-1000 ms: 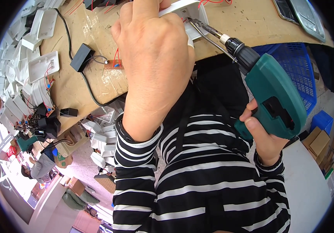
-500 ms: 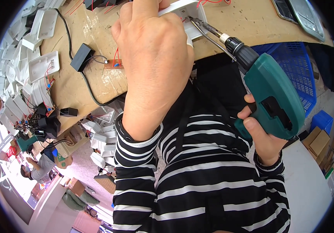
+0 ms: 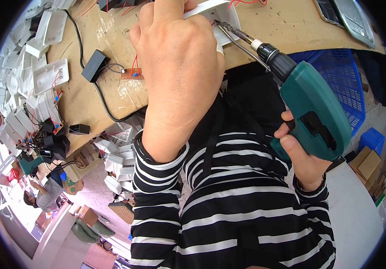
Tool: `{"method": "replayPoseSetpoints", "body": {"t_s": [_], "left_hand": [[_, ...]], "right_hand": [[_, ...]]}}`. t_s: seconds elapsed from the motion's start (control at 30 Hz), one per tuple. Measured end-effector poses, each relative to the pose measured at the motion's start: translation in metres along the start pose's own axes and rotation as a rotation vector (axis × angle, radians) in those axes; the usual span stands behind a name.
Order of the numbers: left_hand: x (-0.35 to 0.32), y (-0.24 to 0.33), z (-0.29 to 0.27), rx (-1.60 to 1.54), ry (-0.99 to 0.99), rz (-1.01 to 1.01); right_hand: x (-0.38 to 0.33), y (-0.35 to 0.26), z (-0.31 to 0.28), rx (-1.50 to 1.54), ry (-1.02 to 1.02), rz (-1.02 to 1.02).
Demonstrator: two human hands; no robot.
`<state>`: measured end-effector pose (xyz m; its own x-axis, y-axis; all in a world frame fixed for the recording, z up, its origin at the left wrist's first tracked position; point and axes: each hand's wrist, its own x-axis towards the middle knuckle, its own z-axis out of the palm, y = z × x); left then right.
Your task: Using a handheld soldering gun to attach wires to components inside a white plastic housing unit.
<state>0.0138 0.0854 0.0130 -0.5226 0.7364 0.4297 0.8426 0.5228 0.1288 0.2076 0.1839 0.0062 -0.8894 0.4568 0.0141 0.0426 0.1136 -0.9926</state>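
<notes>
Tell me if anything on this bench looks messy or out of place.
Mostly the left edge: white plastic housings lie heaped at all angles, some spilling below the wooden bench. A small circuit board with red wires lies loose beside the black adapter.

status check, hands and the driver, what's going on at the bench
Left hand clamps white plastic housing on bench. Right hand grips green electric screwdriver, bit tip at housing. Nothing blocking the bit.

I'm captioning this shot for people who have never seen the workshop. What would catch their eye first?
First the big left hand at top centre, pressing down on a white plastic housing at the wooden bench edge. Next the green electric screwdriver in the right hand, its bit angled up-left into that housing. Further white housings lie along the bench's left side.
</notes>
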Motion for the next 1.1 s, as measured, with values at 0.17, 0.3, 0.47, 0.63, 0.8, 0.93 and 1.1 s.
{"method": "replayPoseSetpoints", "body": {"t_s": [0.17,0.3,0.47,0.63,0.8,0.93,1.1], "left_hand": [[-0.0003,-0.0007,-0.0004,0.008,0.001,0.002],[0.0,-0.0007,0.0008,0.013,0.002,0.008],[-0.0003,-0.0005,0.0003,0.022,0.003,0.012],[-0.0009,-0.0005,-0.0003,0.031,0.004,0.016],[-0.0004,-0.0006,0.0003,0.039,0.006,0.02],[0.0001,-0.001,0.0006,0.046,0.007,0.024],[0.001,-0.0008,0.0016,0.054,0.008,0.029]], "right_hand": [[-0.002,-0.0012,-0.0018,0.01,-0.01,0.034],[-0.0033,-0.0013,0.0022,0.03,0.029,0.054],[-0.0008,-0.0001,0.0029,0.07,0.05,0.021],[-0.0013,-0.0003,0.0009,0.038,0.006,-0.011],[-0.0044,0.0029,-0.0045,0.025,-0.048,-0.015],[-0.0063,0.0028,-0.0041,0.054,-0.024,0.0],[-0.0071,0.0005,-0.0031,0.096,0.024,-0.004]]}}
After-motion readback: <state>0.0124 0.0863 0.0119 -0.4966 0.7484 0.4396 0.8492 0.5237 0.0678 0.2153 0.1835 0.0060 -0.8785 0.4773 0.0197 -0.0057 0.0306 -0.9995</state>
